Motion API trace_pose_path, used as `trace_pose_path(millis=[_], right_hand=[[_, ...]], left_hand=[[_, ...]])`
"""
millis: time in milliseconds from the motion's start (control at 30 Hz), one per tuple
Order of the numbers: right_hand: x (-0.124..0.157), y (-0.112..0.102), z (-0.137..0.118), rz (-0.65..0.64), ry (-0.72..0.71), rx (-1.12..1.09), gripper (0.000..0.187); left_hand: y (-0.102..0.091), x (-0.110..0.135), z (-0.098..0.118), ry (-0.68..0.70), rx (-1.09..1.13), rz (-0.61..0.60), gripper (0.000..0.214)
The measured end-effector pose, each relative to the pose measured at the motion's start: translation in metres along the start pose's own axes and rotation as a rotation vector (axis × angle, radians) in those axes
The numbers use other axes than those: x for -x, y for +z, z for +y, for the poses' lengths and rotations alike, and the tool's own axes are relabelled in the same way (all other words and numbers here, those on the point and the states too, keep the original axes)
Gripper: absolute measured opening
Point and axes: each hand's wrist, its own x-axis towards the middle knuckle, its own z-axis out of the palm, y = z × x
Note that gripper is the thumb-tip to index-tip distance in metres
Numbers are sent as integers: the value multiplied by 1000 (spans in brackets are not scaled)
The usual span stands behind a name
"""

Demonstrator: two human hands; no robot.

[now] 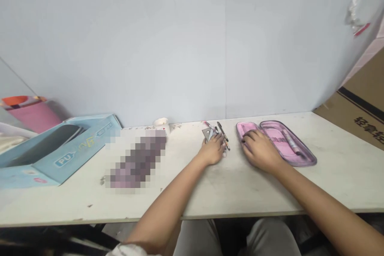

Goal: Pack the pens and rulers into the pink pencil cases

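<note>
My left hand [213, 149] lies over a small pile of pens and stationery, its fingers spread and touching the pile. A black pen [222, 131] and a grey ruler-like piece [206, 133] stick out beyond the fingers. An open pink pencil case [306, 156] with a dark purple edge lies to the right. My right hand [259, 150] rests over its left half, fingers apart and slightly bent, covering part of the case. A thick pale marker-like pen [291, 142] with a dark end lies in the right half, beside elastic loops [277, 139].
A blurred-out purple and dark object [138, 160] lies left of the pens, near a white roll-like item [162, 123]. A light blue box [81, 148] stands at the left, with a pink container [36, 116] behind. A cardboard box [357, 104] stands at the right.
</note>
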Motion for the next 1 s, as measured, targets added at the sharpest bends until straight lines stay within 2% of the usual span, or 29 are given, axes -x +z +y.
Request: trace_pose_path(millis=[100,233,433,533,633,800,900,1000], right_hand=[[-12,9,-22,-44,-44,-38,29],[-25,20,-33,-121,-27,-62,30],[-44,34,-38,-223,89,-51,32],[-56,38,-43,-243,117,-24,32],[-68,40,-52,-276,110,19,32],[-79,41,-68,-365,119,116,36],[-81,41,-71,-401,154,128,35],[-78,40,-67,-351,234,104,34]], left_hand=[[2,13,-25,-26,-29,-82,52],[3,30,-47,-50,-60,-28,53],[2,42,-70,-68,-83,44,51],[3,43,-71,-67,-120,142,49],[3,43,-63,11,-127,244,46],[6,47,-50,181,-94,175,42],[8,49,-48,163,-74,172,43],[7,51,-48,139,-40,206,41]])
